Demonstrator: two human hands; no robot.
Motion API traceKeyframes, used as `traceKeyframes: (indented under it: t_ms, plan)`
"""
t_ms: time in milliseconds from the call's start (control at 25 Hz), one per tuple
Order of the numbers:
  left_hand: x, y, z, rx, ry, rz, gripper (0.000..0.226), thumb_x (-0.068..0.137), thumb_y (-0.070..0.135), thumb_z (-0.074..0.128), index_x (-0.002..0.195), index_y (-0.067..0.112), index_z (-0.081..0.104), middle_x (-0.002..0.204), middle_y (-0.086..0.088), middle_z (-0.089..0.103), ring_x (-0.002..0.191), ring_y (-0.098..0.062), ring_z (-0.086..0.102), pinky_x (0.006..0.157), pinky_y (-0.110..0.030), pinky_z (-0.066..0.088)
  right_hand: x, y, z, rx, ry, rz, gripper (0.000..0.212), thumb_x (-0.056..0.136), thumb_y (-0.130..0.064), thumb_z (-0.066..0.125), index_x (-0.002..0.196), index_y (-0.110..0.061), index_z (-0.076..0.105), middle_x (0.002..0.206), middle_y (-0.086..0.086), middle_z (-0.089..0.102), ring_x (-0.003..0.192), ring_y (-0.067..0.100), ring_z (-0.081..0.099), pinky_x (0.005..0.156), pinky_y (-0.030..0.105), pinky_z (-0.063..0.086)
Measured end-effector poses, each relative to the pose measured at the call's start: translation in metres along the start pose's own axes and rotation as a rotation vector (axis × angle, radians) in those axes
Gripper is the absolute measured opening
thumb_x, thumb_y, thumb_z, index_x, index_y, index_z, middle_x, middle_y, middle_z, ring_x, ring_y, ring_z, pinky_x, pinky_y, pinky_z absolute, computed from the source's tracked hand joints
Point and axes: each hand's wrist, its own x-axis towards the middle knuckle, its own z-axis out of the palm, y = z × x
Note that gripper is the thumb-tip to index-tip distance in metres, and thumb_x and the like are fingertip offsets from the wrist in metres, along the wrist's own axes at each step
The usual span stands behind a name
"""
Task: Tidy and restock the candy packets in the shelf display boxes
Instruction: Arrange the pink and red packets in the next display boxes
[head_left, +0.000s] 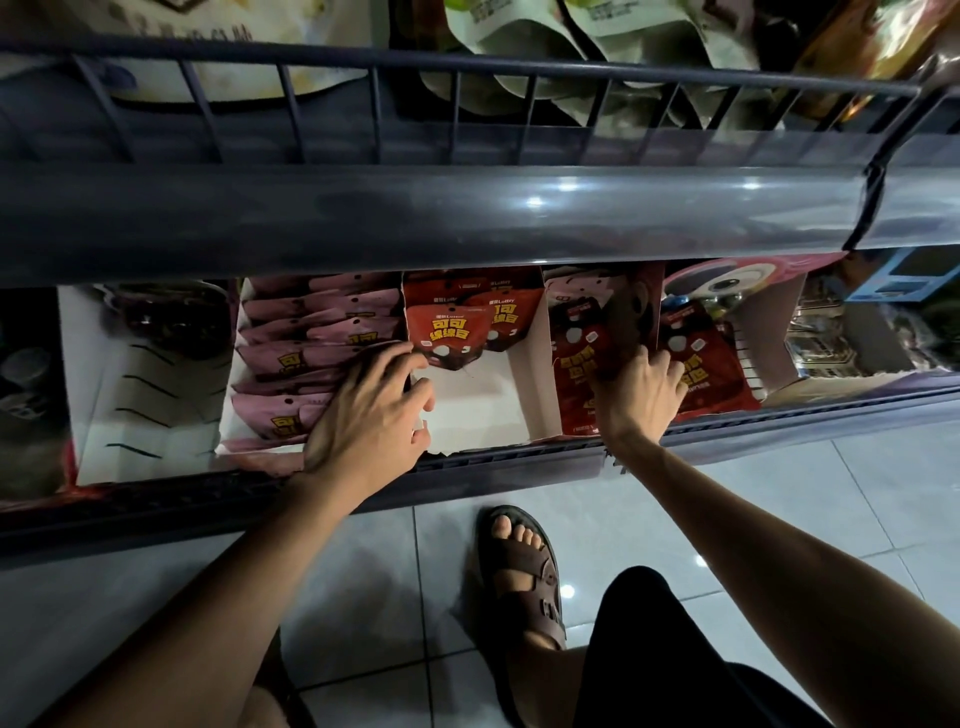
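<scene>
Red, yellow-lettered candy packets (449, 332) stand in a white box (483, 410).

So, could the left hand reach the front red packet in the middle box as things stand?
Probably yes: the left hand rests at the wall of that box, and nothing lies between it and the red packet.
</scene>
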Motion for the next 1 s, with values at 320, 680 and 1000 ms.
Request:
traceKeyframes:
  t_ms: [320,680,1000]
  plan:
    - [0.0,0.001,-0.001,0.009,-0.006,0.001,0.026,0.065,0.022,0.077,0.086,0.019,0.062,0.126,-0.007,0.055,0.127,-0.028,0.043,0.093,-0.047,0.047,-0.008,-0.005,-0.013,0.529,-0.11,0.101,0.03,0.092,-0.014,0.059,0.121,-0.007,0.06,0.109,0.009,0.069,0.086,0.015,0.064,0.071,0.022,0.051]
    - [0.001,0.002,-0.001,-0.001,-0.005,-0.015,0.028,0.063,0.022,0.078,0.086,0.02,0.063,0.125,-0.005,0.056,0.124,-0.026,0.042,0.092,-0.046,0.046,-0.034,-0.014,-0.077,0.681,-0.019,-0.329,0.016,0.098,-0.024,0.053,0.108,-0.012,0.058,0.096,-0.01,0.068,0.077,-0.001,0.062,0.065,0.014,0.05]
    - [0.001,0.0,0.003,0.006,-0.032,-0.02,0.023,0.069,0.024,0.073,0.089,0.021,0.062,0.128,-0.005,0.054,0.129,-0.028,0.041,0.091,-0.047,0.047,-0.012,-0.094,-0.029,-0.266,-0.271,-1.071,0.036,0.097,-0.022,0.055,0.132,-0.024,0.048,0.102,0.003,0.065,0.086,0.021,0.061,0.071,0.03,0.04]
